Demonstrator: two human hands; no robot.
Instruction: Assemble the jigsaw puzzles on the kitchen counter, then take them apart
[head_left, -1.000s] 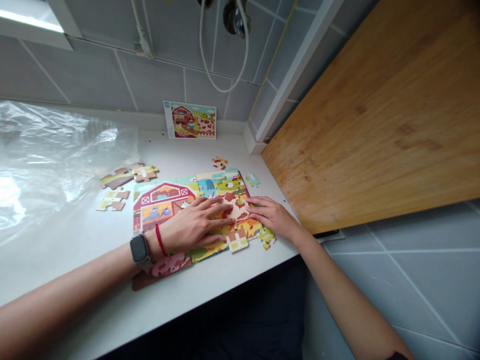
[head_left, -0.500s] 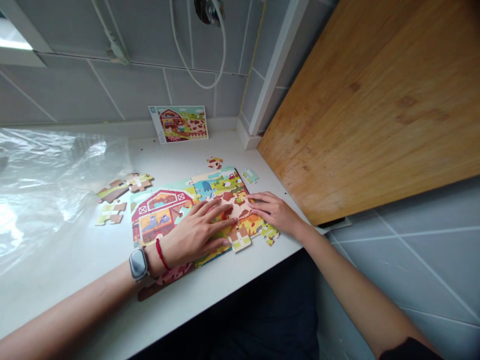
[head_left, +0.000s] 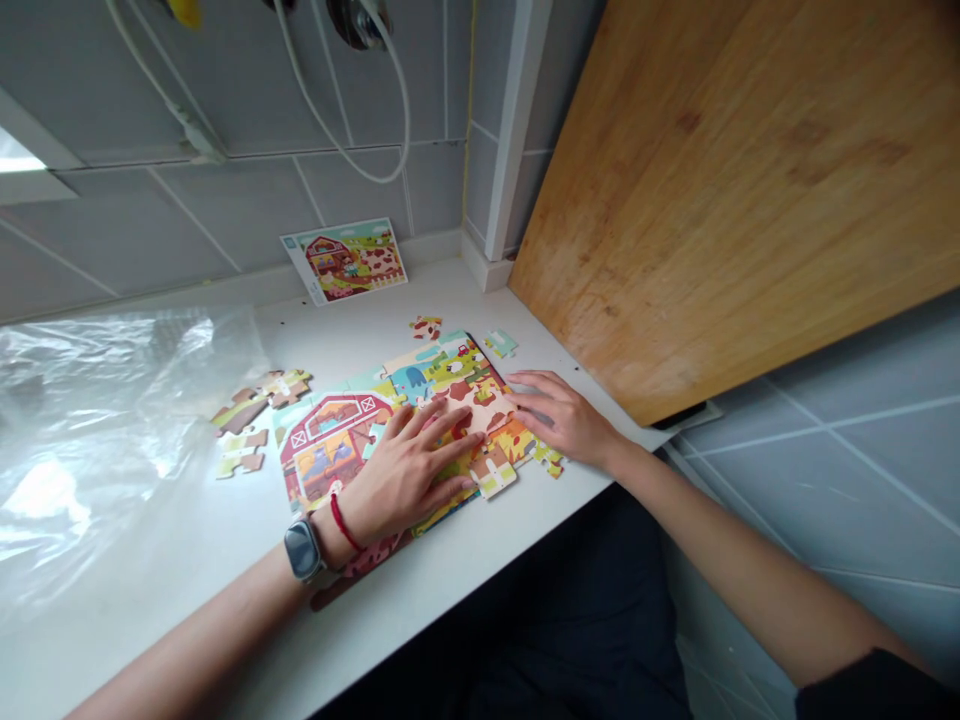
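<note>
A farm jigsaw puzzle (head_left: 339, 425) with a red barn lies partly joined on the white counter (head_left: 555, 535). My left hand (head_left: 409, 465) rests flat on its middle, fingers spread, covering part of the picture. At the puzzle's right edge is my right hand (head_left: 559, 415), fingers loosely stretched and slightly apart, tips beside the brown-spotted cow pieces (head_left: 484, 405). Just below the hands, a brown and cream puzzle piece (head_left: 495, 475) overlaps the lower edge. A green and yellow piece (head_left: 549, 458) lies partly under my right hand.
Several loose pieces (head_left: 241, 452) lie left of the puzzle. A cow-patterned piece (head_left: 426, 327) and a pale green piece (head_left: 501, 343) lie behind it. The picture card (head_left: 349, 262) leans on the tiled wall. Clear plastic (head_left: 112, 440) covers the left; a wooden board (head_left: 735, 200) stands right.
The camera view has turned, so the scene sits differently in the frame. My right hand has lifted or drawn slightly away from the puzzle's edge. My left hand stays on the puzzle.
</note>
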